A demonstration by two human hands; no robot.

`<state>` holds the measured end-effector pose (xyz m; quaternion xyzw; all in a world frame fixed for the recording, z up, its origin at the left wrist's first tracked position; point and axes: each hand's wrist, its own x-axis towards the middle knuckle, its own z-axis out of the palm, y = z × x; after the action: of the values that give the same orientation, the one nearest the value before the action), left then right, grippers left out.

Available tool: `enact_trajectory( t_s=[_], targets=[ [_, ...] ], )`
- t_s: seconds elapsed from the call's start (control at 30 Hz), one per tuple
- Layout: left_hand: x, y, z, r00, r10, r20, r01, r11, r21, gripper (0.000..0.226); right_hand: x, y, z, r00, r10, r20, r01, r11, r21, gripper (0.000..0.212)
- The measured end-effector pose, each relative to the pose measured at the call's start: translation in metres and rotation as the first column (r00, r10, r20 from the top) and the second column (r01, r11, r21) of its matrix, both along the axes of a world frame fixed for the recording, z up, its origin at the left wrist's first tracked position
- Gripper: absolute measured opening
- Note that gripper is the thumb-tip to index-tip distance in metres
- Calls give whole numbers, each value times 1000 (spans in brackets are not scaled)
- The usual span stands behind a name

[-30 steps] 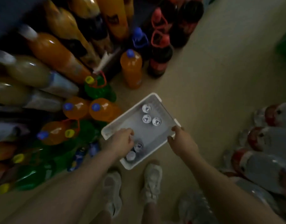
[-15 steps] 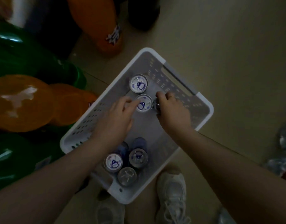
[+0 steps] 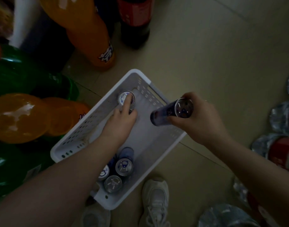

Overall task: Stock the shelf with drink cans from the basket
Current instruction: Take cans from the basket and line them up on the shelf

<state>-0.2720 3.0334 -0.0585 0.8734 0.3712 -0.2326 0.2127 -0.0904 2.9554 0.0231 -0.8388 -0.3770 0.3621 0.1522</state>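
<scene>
Fingers (image 3: 175,119) of the right hand (image 3: 201,118) are curling round a dark slim can (image 3: 165,114), holding it tilted above the right edge of the white basket (image 3: 85,126). Inside the basket, the left hand (image 3: 120,123) is reaching to the far end, its forefinger lying across the top of an upright can (image 3: 123,97); whether it is gripping another can underneath is unclear. Three more cans (image 3: 123,166) are standing at the near end. Orange bottles (image 3: 91,33) and green bottles (image 3: 14,74) are crowding the floor on the left, and white shoes (image 3: 157,199) are showing below.
</scene>
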Motion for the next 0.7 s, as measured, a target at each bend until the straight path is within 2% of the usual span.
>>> enact_trajectory(
  t_s=[0.1, 0.23, 0.37, 0.47, 0.6, 0.7],
  targets=[
    [-15, 3, 42, 998, 37, 47, -35, 998, -47, 51, 7, 0, 35, 1000, -6, 0, 6, 1000, 0, 53],
    [-38, 29, 154, 976, 122, 183, -92, 982, -162, 63, 13, 15, 113, 999, 44, -8, -44, 998, 33, 47],
    [-53, 53, 305, 926, 212, 311, -165, 971, -173, 69, 14, 43, 240, 989, 149, 1, -148, 980, 133, 47],
    [-67, 62, 430, 882, 229, 412, -202, 973, -110, 58, 11, 67, 360, 970, 241, 13, -237, 941, 240, 46],
    [-92, 62, 600, 747, 316, 585, -384, 923, -8, 41, -10, 98, 522, 935, 344, 83, -345, 832, 435, 39],
    [-120, 50, 700, 592, 373, 714, -572, 819, 46, 41, -46, 118, 622, 915, 391, 94, -371, 730, 574, 40]
  ],
)
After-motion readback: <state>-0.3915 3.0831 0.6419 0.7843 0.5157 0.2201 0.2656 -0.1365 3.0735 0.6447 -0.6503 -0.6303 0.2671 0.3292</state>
